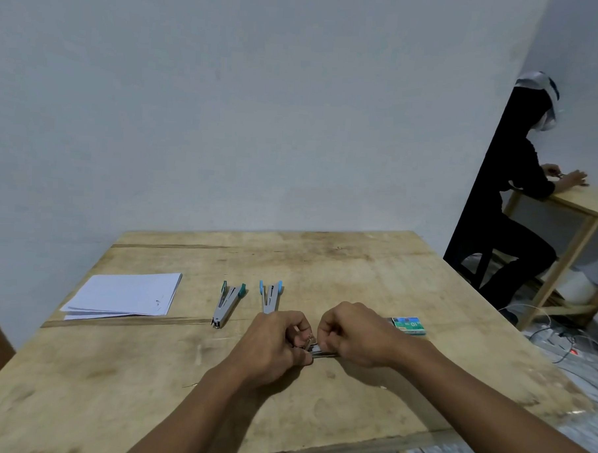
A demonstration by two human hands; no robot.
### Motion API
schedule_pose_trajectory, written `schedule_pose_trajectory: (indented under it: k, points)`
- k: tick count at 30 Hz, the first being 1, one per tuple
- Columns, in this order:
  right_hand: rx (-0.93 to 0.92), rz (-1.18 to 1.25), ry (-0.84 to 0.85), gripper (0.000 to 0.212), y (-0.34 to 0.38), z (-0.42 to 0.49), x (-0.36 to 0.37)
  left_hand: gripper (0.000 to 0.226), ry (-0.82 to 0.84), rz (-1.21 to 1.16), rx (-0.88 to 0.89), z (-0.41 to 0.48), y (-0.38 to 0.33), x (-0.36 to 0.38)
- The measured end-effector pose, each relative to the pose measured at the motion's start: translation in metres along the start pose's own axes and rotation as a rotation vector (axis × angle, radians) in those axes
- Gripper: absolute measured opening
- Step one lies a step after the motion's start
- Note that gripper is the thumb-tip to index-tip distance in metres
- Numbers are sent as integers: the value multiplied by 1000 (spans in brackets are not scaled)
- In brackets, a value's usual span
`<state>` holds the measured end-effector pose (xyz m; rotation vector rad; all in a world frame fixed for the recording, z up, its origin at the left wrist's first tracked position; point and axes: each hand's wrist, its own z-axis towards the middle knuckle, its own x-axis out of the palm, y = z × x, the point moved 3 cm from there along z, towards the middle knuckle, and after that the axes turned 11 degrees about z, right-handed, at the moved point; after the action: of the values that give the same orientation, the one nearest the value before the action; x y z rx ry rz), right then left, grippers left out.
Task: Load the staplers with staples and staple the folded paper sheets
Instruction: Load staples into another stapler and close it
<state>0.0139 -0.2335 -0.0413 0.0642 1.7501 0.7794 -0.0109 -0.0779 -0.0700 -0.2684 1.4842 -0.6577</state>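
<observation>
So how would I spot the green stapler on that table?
Find the wooden table, then the white paper stack on its left. Two grey staplers lie just right of it; the green stapler is nearer the paper, with teal-green tips where the blue stapler has light blue.

The left hand (279,342) and right hand (351,334) meet over the wooden table (357,263), both curled round a metal stapler (319,351) that is mostly hidden between them. Just beyond the left hand lies a blue-handled stapler (270,297), with a teal-handled stapler (227,302) further left. A staple box (408,325) sits just beyond the right hand, and folded paper sheets (123,295) lie well left of both hands.
</observation>
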Motion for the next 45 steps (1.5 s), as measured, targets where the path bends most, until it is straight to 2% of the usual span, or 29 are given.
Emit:
schedule_pose_trajectory:
  k: [4, 7, 9, 12, 14, 16, 18, 20, 22, 28, 33, 35, 40, 45]
  points:
    - [22, 36, 40, 27, 0, 5, -5, 18, 4, 15, 0, -1, -1, -1]
    - [-11, 26, 37, 13, 1, 2, -7, 18, 4, 7, -4, -1, -1, -1]
    - [-62, -86, 35, 14, 4, -2, -6, 18, 3, -6, -8, -1, -1, -2]
    - [-231, -395, -7, 21, 10, -9, 0, 19, 4, -14, -9, -1, -1, -2]
    - [-283, -462, -36, 23, 12, -12, 4, 20, 5, -9, -8, -2, -1, -2]
    - [-219, -344, -67, 18, 10, -13, 6, 20, 3, -10, -4, -2, -3, -1]
    - [-71, -116, -38, 11, 3, -9, 2, 18, 2, -6, -3, -2, -4, -1]
    - [17, 64, 26, 16, -2, -5, -1, 18, -5, 14, 1, -3, -5, -1]
    - [35, 116, 51, 20, -3, 0, -4, 18, -15, 22, 6, -4, -5, -2]
    - [-59, 10, -40, 20, -7, 4, 3, 17, -11, -2, 5, -3, -3, -2]
    - [-126, 77, -110, 20, -7, 0, 4, 16, -7, -10, 3, -2, -2, -1]
    - [-160, 47, -101, 23, -8, 0, 4, 16, -12, -13, -3, -2, -1, -1]
    - [-312, -227, -35, 26, -5, -1, 6, 16, -5, -18, 0, 0, 0, 0]
    - [-338, -269, 24, 30, -1, -5, 3, 17, -8, -16, -4, 0, 1, 0]
